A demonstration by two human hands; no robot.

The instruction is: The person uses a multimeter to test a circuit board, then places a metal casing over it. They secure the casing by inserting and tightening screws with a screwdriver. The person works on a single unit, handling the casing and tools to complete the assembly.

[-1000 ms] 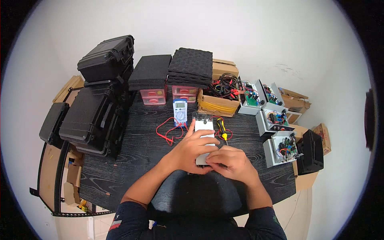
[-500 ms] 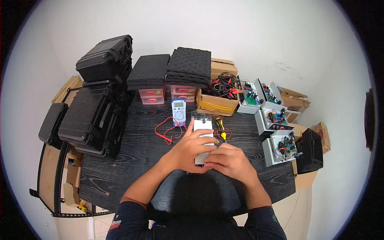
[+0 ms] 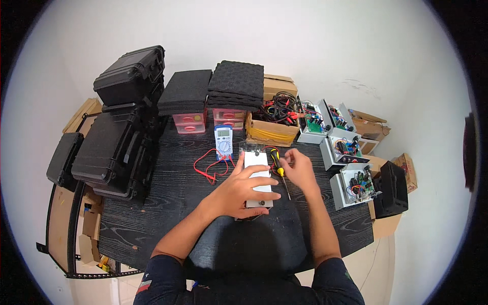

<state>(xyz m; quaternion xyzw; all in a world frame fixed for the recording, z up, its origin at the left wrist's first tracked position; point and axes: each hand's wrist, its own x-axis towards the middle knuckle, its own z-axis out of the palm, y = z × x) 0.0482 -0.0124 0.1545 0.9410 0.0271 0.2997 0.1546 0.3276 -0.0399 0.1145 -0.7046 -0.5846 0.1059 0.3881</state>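
My left hand lies with fingers spread wide across the white box, touching it; if they grip its edges, I cannot tell. The box is on the black table, before my body. My right hand has fingers bent, just beside the screwdriver; I cannot tell if they hold something. The meter lies beyond, to the left.

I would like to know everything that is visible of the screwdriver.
The screwdriver has a black and yellow handle, apparently plastic, and a thin, straight shaft that looks metallic. It lies on the dark wood-grain table, to the right of the white panel, handle farther from the person, shaft slanting nearer and slightly rightward. The right hand is close beside the handle; contact is unclear.
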